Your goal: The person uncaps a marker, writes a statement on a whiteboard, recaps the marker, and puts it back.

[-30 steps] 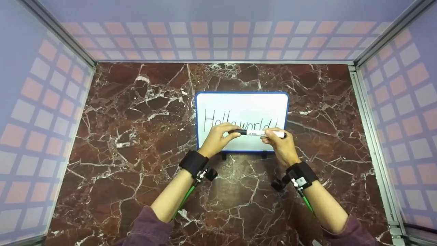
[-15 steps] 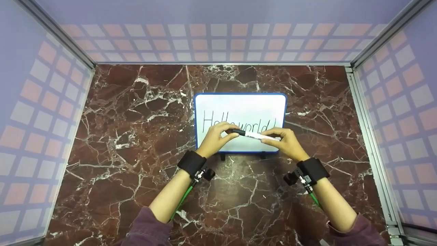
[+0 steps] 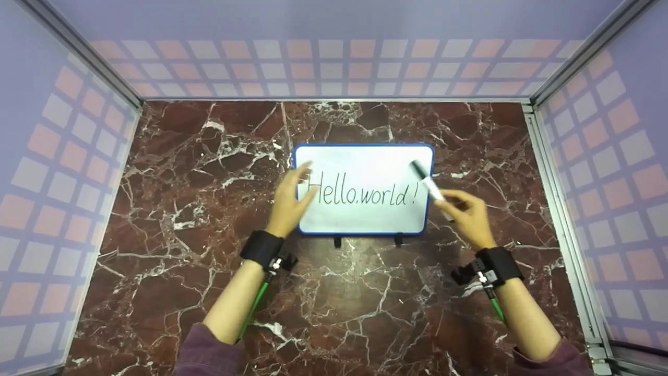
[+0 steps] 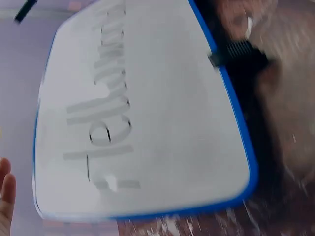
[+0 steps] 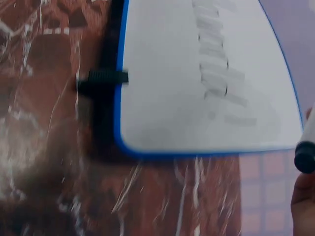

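A whiteboard (image 3: 365,222) with a blue rim stands on black feet, bearing the handwritten words "Hello,world!". Off its right edge, my right hand (image 3: 469,214) pinches a marker (image 3: 431,189) by its white barrel. The marker's black cap end points up and to the left, over the board's upper right corner. At the board's left edge is my left hand (image 3: 290,201), fingers spread and holding nothing. Only a few of its fingertips (image 4: 7,194) show in the left wrist view. The right wrist view catches the marker's dark rear end (image 5: 305,158) at its right edge; the lettering there is blurred.
The board stands on a dark red marbled tabletop (image 3: 209,292). Pale walls with pink and white squares (image 3: 344,68) enclose the back and sides, joined by metal rails (image 3: 566,219). A black foot (image 3: 398,239) juts from the board's lower edge.
My left hand has let go of the marker's black cap end and moved left. My right hand has carried the marker right and turned it steeper, uncovering the writing.
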`<act>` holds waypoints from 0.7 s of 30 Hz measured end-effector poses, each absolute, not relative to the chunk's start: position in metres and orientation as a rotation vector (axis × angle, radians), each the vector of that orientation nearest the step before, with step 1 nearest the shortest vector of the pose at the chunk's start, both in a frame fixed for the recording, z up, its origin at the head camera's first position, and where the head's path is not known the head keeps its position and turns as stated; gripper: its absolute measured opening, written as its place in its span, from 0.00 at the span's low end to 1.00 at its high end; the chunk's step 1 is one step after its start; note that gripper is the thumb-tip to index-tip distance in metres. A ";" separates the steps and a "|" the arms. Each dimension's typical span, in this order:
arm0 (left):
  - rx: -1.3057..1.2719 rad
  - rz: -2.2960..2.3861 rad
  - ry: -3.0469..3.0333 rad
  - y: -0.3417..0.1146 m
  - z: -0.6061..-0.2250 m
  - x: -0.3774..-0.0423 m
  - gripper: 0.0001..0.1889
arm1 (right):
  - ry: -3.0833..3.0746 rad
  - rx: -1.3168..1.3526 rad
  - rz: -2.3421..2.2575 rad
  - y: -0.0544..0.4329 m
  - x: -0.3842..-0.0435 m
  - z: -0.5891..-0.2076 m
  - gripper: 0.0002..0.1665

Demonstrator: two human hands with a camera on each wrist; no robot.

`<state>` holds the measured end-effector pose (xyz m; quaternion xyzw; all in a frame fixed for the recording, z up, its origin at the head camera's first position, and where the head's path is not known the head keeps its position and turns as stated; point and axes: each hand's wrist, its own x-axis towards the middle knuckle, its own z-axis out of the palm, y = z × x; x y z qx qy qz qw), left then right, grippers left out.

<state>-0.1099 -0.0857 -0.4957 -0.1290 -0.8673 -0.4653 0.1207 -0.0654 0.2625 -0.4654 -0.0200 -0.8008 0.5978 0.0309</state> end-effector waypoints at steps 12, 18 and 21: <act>-0.091 -1.087 -2.638 -0.153 -0.534 -0.116 0.26 | -2.461 -0.423 1.508 0.299 -0.068 -0.517 0.14; -0.065 -0.984 -2.690 -0.166 -0.548 -0.114 0.27 | -2.525 -0.544 1.329 0.305 -0.068 -0.549 0.13; -0.054 -0.916 -2.712 -0.171 -0.554 -0.112 0.27 | -2.561 -0.605 1.257 0.304 -0.064 -0.560 0.13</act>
